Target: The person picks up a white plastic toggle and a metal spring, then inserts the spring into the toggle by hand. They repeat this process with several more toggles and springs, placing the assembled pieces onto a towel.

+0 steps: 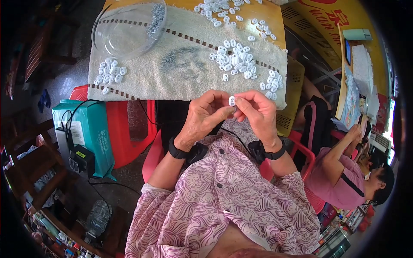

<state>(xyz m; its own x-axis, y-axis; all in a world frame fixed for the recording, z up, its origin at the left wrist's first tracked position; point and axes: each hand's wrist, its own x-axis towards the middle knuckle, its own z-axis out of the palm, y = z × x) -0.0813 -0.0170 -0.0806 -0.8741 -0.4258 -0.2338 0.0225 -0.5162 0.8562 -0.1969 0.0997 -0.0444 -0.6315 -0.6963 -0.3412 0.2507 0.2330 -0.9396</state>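
Observation:
Just off the near edge of the towel (146,81), my two hands meet. My right hand (259,114) pinches a small white oval plastic piece (232,101) with two dark openings. My left hand (204,112) is closed, thumb and fingertips pressed together right beside the piece; what they hold, if anything, is too small to make out. Similar white pieces lie in a large pile (235,60), a smaller pile at the right edge (272,81) and another pile at the left (110,72). Thin grey metal pins (183,60) are scattered on the towel between them.
A clear round tray (97,43) with more pins stands at the far left. More white pieces (215,6) lie on the wooden tabletop beyond. Left of me are a red chair (129,133) and a teal bag (101,148). Another person (340,172) sits at the right.

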